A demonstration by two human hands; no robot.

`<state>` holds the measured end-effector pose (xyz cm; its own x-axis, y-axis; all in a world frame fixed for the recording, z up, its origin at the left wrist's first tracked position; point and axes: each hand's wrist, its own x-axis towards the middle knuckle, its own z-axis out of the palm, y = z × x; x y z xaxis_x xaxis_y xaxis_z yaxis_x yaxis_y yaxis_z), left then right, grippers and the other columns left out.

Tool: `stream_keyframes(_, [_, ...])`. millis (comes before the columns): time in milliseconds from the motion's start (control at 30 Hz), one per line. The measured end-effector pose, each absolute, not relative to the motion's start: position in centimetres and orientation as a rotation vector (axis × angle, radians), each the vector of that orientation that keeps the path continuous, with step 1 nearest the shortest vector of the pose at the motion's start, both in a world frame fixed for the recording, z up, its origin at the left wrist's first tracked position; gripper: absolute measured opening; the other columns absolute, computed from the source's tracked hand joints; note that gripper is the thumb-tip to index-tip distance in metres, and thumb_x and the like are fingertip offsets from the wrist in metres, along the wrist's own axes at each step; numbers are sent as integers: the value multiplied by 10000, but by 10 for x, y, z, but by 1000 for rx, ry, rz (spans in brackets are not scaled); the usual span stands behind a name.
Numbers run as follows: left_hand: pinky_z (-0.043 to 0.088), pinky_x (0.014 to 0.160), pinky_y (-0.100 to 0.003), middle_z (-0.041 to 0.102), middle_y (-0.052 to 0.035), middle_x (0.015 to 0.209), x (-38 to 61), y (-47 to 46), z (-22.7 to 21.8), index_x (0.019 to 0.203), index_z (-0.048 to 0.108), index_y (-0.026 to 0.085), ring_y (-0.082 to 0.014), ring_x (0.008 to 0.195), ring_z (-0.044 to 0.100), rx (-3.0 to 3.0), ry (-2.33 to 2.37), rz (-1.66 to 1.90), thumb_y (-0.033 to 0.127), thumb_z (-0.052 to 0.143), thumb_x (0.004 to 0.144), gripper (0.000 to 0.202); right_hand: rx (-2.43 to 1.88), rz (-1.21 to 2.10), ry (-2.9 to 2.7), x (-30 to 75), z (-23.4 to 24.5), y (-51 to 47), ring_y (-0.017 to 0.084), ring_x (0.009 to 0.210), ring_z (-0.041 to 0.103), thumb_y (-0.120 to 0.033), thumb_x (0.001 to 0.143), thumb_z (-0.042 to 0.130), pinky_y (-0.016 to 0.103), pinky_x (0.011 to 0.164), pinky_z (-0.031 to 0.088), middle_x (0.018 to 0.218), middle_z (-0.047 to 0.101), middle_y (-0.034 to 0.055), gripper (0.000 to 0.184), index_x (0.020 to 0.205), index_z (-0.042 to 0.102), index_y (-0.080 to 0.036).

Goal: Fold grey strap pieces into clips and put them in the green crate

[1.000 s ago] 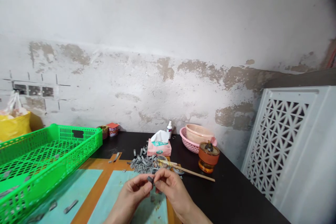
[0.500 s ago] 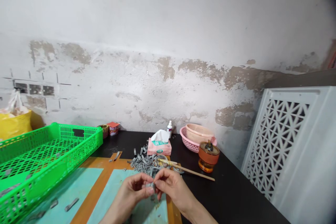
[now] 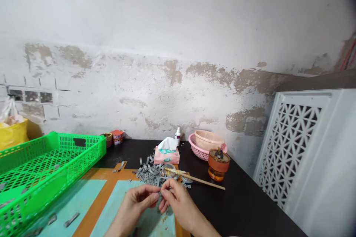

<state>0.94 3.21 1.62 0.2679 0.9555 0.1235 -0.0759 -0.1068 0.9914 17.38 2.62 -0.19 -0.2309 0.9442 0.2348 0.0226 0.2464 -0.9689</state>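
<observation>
My left hand (image 3: 137,200) and my right hand (image 3: 178,203) meet above the front of the pale blue sheet (image 3: 108,214). Thumb and fingers of both are pinched together at a small grey strip (image 3: 159,194), mostly hidden by the fingertips. Just beyond the hands lies a loose heap of grey strips (image 3: 148,170), some bent into curls. A wooden stick (image 3: 204,182) with a pale, smeared end rests at the right of the heap. On the sheet to the left, several grey pieces (image 3: 71,219) lie apart.
A green perforated crate (image 3: 80,161) fills the left side, with some grey pieces inside. Behind the heap stand a pink tissue pack (image 3: 167,155) and a white bottle (image 3: 177,136). Pink baskets (image 3: 200,152) and an amber jar (image 3: 218,166) stand at the right, before the wall.
The whole view has shifted slightly, so things sit a little further left. The hands stay together, and less of the grey strip shows between the fingertips.
</observation>
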Motion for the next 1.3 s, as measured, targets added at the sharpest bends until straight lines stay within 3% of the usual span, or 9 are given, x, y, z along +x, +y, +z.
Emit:
stream_keyframes(167, [426, 584, -245, 726, -7, 594, 11, 31, 20, 713, 778, 165, -153, 582, 569, 1391, 943, 1128, 393, 807, 612, 250, -910, 1316, -1384, 174, 4, 27, 143, 524, 610, -547, 627, 759, 275, 566, 486, 576, 627, 1, 480, 799, 563, -143])
stream_keyframes(333, [434, 603, -257, 734, -18, 616, 9, 34, 14, 720, 770, 166, -166, 602, 580, 1429, 916, 1103, 432, 792, 628, 283, -934, 1368, -1293, 174, 5, 28, 140, 506, 609, -484, 543, 819, 265, 552, 475, 542, 631, 12, 466, 717, 570, -130])
stream_keyframes(767, [372, 532, -239, 643, 34, 506, 14, 35, 6, 656, 688, 178, -135, 500, 527, 1460, 877, 1118, 451, 768, 655, 285, -948, 1439, -1272, 171, -2, 32, 120, 426, 575, -365, 529, 822, 249, 500, 457, 499, 641, 14, 378, 665, 554, -134])
stream_keyframes(1067, [407, 607, -247, 716, 9, 637, 10, 33, 7, 748, 736, 193, -152, 605, 578, 1471, 805, 1088, 382, 741, 718, 191, -981, 1383, -1284, 174, 5, 30, 113, 416, 568, -435, 544, 813, 228, 481, 443, 474, 623, -1, 419, 675, 549, -137])
stream_keyframes(1300, [388, 573, -241, 671, 22, 584, 14, 30, 9, 702, 663, 179, -149, 576, 570, 1482, 858, 1079, 394, 723, 717, 224, -1002, 1371, -1284, 171, 5, 28, 111, 438, 573, -383, 549, 806, 218, 487, 427, 490, 622, -1, 375, 665, 550, -135])
